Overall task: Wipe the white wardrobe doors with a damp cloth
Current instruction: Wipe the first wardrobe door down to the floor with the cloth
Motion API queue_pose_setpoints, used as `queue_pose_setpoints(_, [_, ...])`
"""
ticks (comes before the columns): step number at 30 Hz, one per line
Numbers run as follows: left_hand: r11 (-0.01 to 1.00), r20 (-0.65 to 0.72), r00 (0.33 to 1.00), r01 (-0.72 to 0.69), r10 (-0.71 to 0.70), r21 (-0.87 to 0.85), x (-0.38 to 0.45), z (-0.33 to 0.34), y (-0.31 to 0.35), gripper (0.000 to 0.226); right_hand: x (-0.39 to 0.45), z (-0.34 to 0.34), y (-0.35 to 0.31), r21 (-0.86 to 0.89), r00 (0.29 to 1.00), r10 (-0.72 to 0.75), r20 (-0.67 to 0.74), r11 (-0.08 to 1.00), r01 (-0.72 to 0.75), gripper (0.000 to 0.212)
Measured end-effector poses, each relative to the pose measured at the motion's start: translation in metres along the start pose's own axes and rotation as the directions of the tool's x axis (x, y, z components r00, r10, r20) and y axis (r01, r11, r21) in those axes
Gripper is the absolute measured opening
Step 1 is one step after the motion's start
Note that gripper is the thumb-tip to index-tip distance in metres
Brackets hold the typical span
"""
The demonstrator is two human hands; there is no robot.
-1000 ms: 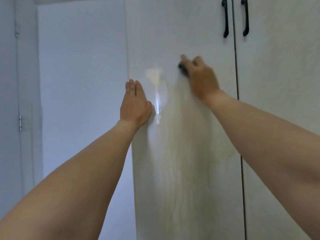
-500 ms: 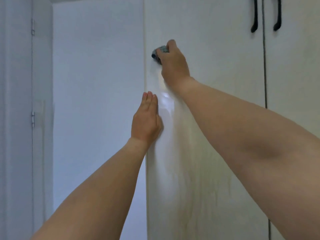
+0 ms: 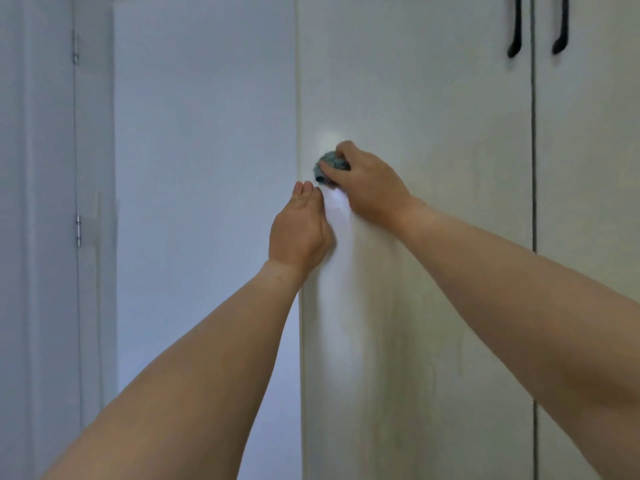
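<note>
— Pressing a bunched grey-blue cloth (image 3: 330,165) against the left wardrobe door (image 3: 433,237), is that the right hand (image 3: 369,188)?

— Yes. Its fingers are curled tight round the cloth, which peeps out at the knuckles, just left of the frame's centre and close to the door's left edge.

— And the left hand (image 3: 299,230)?

— Flat and empty, fingers together and pointing up, laid along that same left edge just below and left of the cloth. I judge it is steadying the door. Whether the fingertips touch the cloth I cannot tell; they are very near.

— So which way does the unwiped surface lie from the cloth?

— Mostly right and down, I would say. The door runs tall, its long axis vertical, and the cloth sits at its far left margin. A pale sheen shows below the two hands. Faint streaks show further right and lower, toward the dark gap before the right wardrobe door (image 3: 588,237).

— Then the next stroke goes rightward?

— Probably right or down; leftward there is only the edge and the blank wall (image 3: 204,202) beyond. The right hand is the one placed for it, since it holds the cloth and its forearm comes in from the lower right.

— Anything up high?

— Two black handles (image 3: 515,39) at the upper right, well apart from both hands. The right door looks untouched as far as I can judge.
</note>
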State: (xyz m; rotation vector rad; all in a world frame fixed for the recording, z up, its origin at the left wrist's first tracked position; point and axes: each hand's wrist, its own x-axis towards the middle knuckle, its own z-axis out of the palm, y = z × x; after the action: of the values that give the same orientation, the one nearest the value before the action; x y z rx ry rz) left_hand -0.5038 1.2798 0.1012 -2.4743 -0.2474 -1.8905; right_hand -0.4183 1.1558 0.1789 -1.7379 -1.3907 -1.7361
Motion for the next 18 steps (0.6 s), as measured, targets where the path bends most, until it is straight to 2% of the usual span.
queue_pose_setpoints(1, [1.000, 0.013, 1.000, 0.000, 0.000, 0.019, 0.001, -0.001, 0.001, 0.047, -0.008, -0.011, 0.024, -0.063, 0.999, 0.039, -0.036, 0.997, -0.042, 0.023])
queue_pose_setpoints(2, [0.999, 0.032, 0.999, 0.011, -0.012, 0.036, 0.001, -0.002, 0.005, 0.049, -0.014, -0.029, 0.046, -0.066, 0.968, 0.202, -0.148, 0.975, -0.213, 0.023])
queue_pose_setpoints(3, [0.998, 0.054, 0.998, 0.025, -0.028, 0.052, 0.001, -0.004, 0.009, 0.054, -0.015, -0.040, 0.073, -0.059, 0.887, 0.367, -0.280, 0.916, -0.397, 0.024])
queue_pose_setpoints(4, [0.997, 0.078, 0.996, 0.034, -0.040, 0.075, 0.000, -0.004, 0.015, 0.060, -0.013, -0.048, 0.093, 0.060, 0.746, 0.578, -0.330, 0.802, -0.595, 0.023])
queue_pose_setpoints(5, [0.992, 0.101, 0.994, 0.037, -0.049, 0.123, 0.000, -0.003, 0.024, 0.067, -0.009, -0.045, 0.106, 0.103, 0.677, 0.671, -0.302, 0.729, -0.676, 0.024])
queue_pose_setpoints(6, [0.983, 0.112, 0.992, 0.041, -0.062, 0.178, 0.001, -0.001, 0.034, 0.071, -0.008, -0.041, 0.099, 0.146, 0.649, 0.705, -0.285, 0.701, -0.698, 0.030])
queue_pose_setpoints(7, [0.973, 0.121, 0.988, 0.067, -0.095, 0.220, 0.002, 0.001, 0.043, 0.071, -0.009, -0.035, 0.079, 0.134, 0.729, 0.635, -0.256, 0.770, -0.624, 0.036])
queue_pose_setpoints(8, [0.966, 0.132, 0.981, 0.111, -0.145, 0.234, 0.002, 0.003, 0.050, 0.069, -0.012, -0.027, 0.056, 0.100, 0.863, 0.477, -0.165, 0.879, -0.466, 0.039])
queue_pose_setpoints(9, [0.961, 0.141, 0.970, 0.162, -0.196, 0.223, 0.004, 0.005, 0.062, 0.068, -0.022, -0.023, 0.046, 0.005, 0.977, 0.213, -0.028, 0.977, -0.213, 0.042])
queue_pose_setpoints(10, [0.955, 0.150, 0.959, 0.207, -0.241, 0.213, 0.004, 0.006, 0.066, 0.067, -0.031, -0.018, 0.042, -0.071, 0.996, -0.009, 0.089, 0.997, 0.015, 0.046])
queue_pose_setpoints(11, [0.952, 0.151, 0.953, 0.228, -0.261, 0.203, 0.005, 0.008, 0.070, 0.065, -0.036, -0.021, 0.056, -0.131, 0.985, -0.113, 0.130, 0.983, 0.130, 0.049])
queue_pose_setpoints(12, [0.952, 0.145, 0.955, 0.227, -0.259, 0.206, 0.004, 0.011, 0.071, 0.064, -0.037, -0.029, 0.075, -0.174, 0.989, -0.101, 0.110, 0.978, 0.119, 0.050])
queue_pose_setpoints(15, [0.953, 0.126, 0.966, 0.191, -0.225, 0.237, 0.003, 0.015, 0.066, 0.063, -0.018, -0.060, 0.118, -0.128, 0.976, 0.214, -0.042, 0.968, -0.217, 0.038])
queue_pose_setpoints(16, [0.955, 0.141, 0.965, 0.187, -0.223, 0.231, 0.003, 0.015, 0.065, 0.063, -0.005, -0.070, 0.126, -0.042, 0.943, 0.324, -0.077, 0.944, -0.327, 0.032])
queue_pose_setpoints(18, [0.957, 0.179, 0.956, 0.195, -0.234, 0.213, 0.003, 0.012, 0.068, 0.062, 0.027, -0.084, 0.136, 0.107, 0.837, 0.508, -0.201, 0.861, -0.497, 0.037])
